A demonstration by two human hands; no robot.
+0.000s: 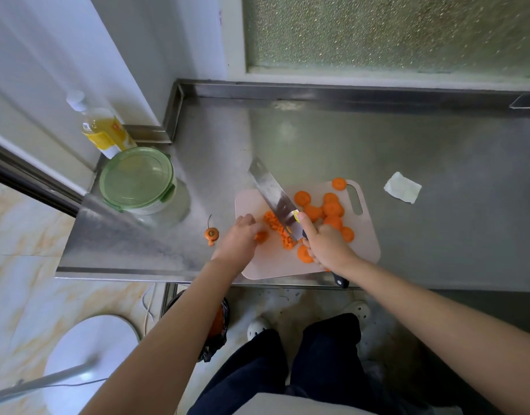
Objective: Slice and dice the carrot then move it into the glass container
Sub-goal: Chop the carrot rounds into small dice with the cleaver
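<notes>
A pale pink cutting board point(367, 235) lies on the steel counter. Several round carrot slices point(332, 208) are spread over its right half, and a heap of diced carrot point(277, 227) sits left of centre. My right hand point(325, 244) grips the handle of a cleaver point(274, 196), index finger along the blade, whose edge rests by the dice. My left hand point(239, 236) holds a carrot slice point(261, 236) down on the board with curled fingertips. The glass container point(141, 182), closed with a green lid, stands at the counter's left end.
A carrot top point(211, 234) lies on the counter left of the board. An oil bottle point(103, 130) stands behind the container. A folded white tissue point(403, 187) lies to the right. A black bin bag point(215, 327) sits on the floor below the counter edge.
</notes>
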